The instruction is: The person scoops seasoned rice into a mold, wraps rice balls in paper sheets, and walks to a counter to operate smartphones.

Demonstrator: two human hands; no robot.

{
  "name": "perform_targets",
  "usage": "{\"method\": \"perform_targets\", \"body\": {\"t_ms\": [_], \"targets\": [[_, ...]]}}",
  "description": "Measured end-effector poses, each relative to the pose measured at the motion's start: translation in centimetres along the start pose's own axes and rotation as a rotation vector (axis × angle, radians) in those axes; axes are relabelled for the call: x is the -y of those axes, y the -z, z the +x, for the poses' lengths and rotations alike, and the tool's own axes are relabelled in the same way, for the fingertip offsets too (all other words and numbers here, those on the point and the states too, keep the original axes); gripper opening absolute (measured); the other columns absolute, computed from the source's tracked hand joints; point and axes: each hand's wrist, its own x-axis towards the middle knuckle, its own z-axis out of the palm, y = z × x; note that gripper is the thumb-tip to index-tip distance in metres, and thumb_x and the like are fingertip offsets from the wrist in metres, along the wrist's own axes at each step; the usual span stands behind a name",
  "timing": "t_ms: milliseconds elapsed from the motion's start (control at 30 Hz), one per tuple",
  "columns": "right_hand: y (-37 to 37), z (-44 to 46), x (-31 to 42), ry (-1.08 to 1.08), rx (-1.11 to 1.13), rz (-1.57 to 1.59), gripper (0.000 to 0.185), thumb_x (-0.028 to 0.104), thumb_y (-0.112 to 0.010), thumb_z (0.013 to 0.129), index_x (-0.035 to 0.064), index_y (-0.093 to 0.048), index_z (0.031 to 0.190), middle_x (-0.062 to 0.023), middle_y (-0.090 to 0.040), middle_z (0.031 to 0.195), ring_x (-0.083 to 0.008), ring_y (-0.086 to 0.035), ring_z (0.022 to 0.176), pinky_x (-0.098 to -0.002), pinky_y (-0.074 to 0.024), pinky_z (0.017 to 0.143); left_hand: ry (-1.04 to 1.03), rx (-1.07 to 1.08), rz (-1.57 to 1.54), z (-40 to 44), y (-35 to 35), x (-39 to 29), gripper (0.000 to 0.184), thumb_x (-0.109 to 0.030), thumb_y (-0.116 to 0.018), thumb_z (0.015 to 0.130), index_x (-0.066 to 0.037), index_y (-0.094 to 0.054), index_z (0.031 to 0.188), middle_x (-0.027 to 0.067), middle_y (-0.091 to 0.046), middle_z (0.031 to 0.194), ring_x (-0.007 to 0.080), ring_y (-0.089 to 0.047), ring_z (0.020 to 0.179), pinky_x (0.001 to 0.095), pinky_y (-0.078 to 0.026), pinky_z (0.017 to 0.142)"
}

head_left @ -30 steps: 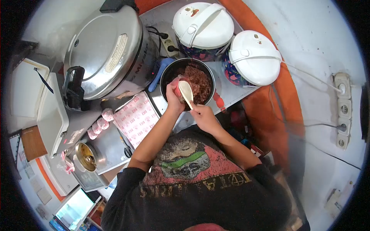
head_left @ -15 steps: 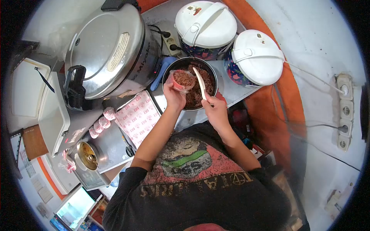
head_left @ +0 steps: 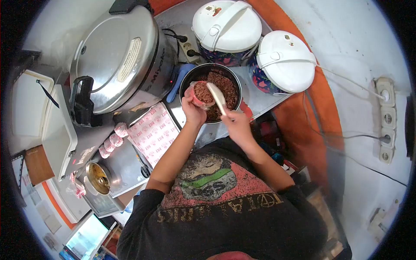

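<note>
My left hand (head_left: 194, 112) is closed around a small red cup (head_left: 202, 94) with a clear plastic lining, filled with reddish-brown rice. In my right hand (head_left: 236, 125) is a cream-coloured rice paddle (head_left: 217, 96), its blade at the right rim of the cup. Both are held over a dark round pot (head_left: 236, 80) that contains more of the reddish-brown rice (head_left: 222, 82). The cup and my left hand hide part of the pot's inside.
A large steel rice cooker (head_left: 117, 56) stands left of the pot, a blue paddle (head_left: 177, 82) between them. Two white-lidded cookers (head_left: 227, 26) are behind. Printed wrapping paper (head_left: 154, 134), wrapped bundles (head_left: 116, 139), scissors (head_left: 144, 170) and a metal pot (head_left: 99, 177) lie left.
The cup has turned from tilted under the paddle to facing up, showing its rice. The paddle lifted away to the right, then came back to the cup's rim.
</note>
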Motion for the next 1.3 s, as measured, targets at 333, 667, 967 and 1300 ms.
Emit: {"method": "perform_targets", "body": {"t_ms": [333, 667, 967, 1300], "targets": [[1.2, 1.8, -0.3, -0.197, -0.079, 0.257, 0.031, 0.007, -0.061, 0.093, 0.0026, -0.066, 0.123, 0.0043, -0.059, 0.074, 0.0000, -0.038, 0.048, -0.0192, -0.0275, 0.043, -0.012, 0.058, -0.094, -0.5, -0.4, -2.6, 0.060, -0.036, -0.038, 0.084, -0.002, -0.052, 0.131, 0.0133, -0.060, 0.130, 0.0286, -0.054, 0.124, 0.0438, -0.039, 0.109], [-1.6, 0.3, 3.9, -0.051, 0.051, 0.264, 0.031, 0.006, -0.063, 0.091, 0.0008, -0.066, 0.121, 0.0004, -0.064, 0.080, -0.0008, -0.046, 0.056, -0.0193, -0.0342, 0.048, -0.045, 0.062, -0.132, -1.9, 0.7, -4.7, 0.062, -0.037, -0.039, 0.084, -0.006, -0.049, 0.136, 0.0130, -0.055, 0.138, 0.0297, -0.050, 0.130, 0.0471, -0.036, 0.112], [1.4, 6.6, 0.8, 0.015, -0.122, -0.023, 0.043, 0.018, -0.067, 0.093, -0.0072, -0.059, 0.126, -0.0161, -0.067, 0.117, -0.0177, -0.064, 0.104, -0.0280, -0.0477, 0.092, 0.003, -0.002, -0.270, -9.7, 9.1, -10.4, 0.055, -0.048, -0.038, 0.096, -0.011, -0.053, 0.134, 0.0102, -0.057, 0.136, 0.0282, -0.053, 0.126, 0.0466, -0.040, 0.108], [-6.0, 3.9, 0.5, 0.160, 0.013, 0.024, 0.023, 0.003, -0.062, 0.088, 0.0019, -0.068, 0.110, -0.0056, -0.069, 0.099, -0.0101, -0.062, 0.085, -0.0234, -0.0496, 0.076, -0.546, -0.094, 1.969, -16.0, 20.8, -13.6, 0.082, -0.024, -0.075, 0.076, -0.002, -0.035, 0.145, 0.0246, -0.042, 0.145, 0.0396, -0.043, 0.130, 0.0454, -0.034, 0.110]]}}
